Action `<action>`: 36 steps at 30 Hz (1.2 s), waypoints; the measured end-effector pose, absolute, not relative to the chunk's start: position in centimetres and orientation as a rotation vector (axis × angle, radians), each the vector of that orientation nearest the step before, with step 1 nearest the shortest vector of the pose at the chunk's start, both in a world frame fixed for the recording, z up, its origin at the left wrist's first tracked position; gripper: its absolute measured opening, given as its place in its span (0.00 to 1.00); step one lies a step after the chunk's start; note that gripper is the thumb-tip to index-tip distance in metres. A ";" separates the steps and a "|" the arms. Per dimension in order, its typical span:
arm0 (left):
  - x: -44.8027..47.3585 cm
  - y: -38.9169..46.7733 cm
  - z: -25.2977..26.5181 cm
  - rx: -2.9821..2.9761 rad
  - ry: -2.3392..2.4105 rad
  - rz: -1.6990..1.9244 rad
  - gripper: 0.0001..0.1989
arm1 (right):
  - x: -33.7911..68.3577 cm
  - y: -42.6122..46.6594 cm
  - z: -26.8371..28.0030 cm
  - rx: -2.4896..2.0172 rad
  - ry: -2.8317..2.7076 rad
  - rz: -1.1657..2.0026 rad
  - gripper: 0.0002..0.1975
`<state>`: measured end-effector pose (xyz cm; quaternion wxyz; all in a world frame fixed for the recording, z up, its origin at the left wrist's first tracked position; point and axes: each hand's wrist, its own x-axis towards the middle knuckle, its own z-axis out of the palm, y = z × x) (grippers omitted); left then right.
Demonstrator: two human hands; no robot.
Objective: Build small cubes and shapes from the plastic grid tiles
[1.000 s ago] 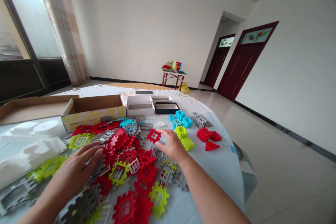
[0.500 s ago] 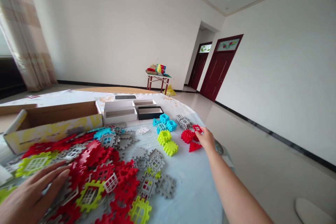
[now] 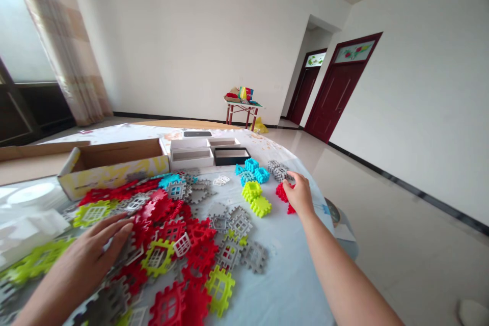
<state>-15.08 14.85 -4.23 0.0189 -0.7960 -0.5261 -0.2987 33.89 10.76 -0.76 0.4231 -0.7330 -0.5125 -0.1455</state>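
My left hand [image 3: 97, 252] rests palm down over a pile of notched plastic building pieces, its fingers stretched out beside red pieces [image 3: 158, 209]. Around it lie a lime-green window piece [image 3: 91, 212], grey pieces [image 3: 229, 254] and small white window grilles [image 3: 181, 244]. Over at the right, my right hand [image 3: 300, 192] is at a small cluster of red pieces [image 3: 281, 192], partly covering it. Thumb and forefinger stand apart, and I see no piece between them. Close by are a grey stack [image 3: 278, 170], blue pieces [image 3: 252, 165] and two lime-green stacks [image 3: 261, 206].
An open cardboard box [image 3: 114, 173] stands behind the pile. Beside it are white trays [image 3: 191, 158] and a black tray [image 3: 232, 156], with a phone [image 3: 197, 134] farther back. White plastic packaging [image 3: 30, 229] lies at left. The table's rounded edge runs past my right forearm.
My view has swung left, shifting the scene rightward. The red piece pinched in my right hand no longer shows there, and those fingers have parted. My left hand stays on the pile.
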 end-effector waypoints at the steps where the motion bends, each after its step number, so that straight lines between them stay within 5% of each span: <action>1: -14.8 14.5 -3.8 -2.505 -1.663 -0.886 0.26 | 32.4 11.0 -0.6 -1.737 -1.365 -0.325 0.17; 9: -13.9 13.3 -2.4 -2.514 -1.736 -0.830 0.23 | 20.0 10.1 -1.0 -1.280 -1.921 0.357 0.12; 15: -13.7 13.0 -2.1 -2.530 -1.749 -0.821 0.22 | 16.8 8.3 -1.0 -1.010 -2.254 0.382 0.18; 36: -12.7 12.0 -0.8 -2.614 -1.734 -0.853 0.19 | 6.8 16.5 -0.6 -1.302 -2.208 0.260 0.21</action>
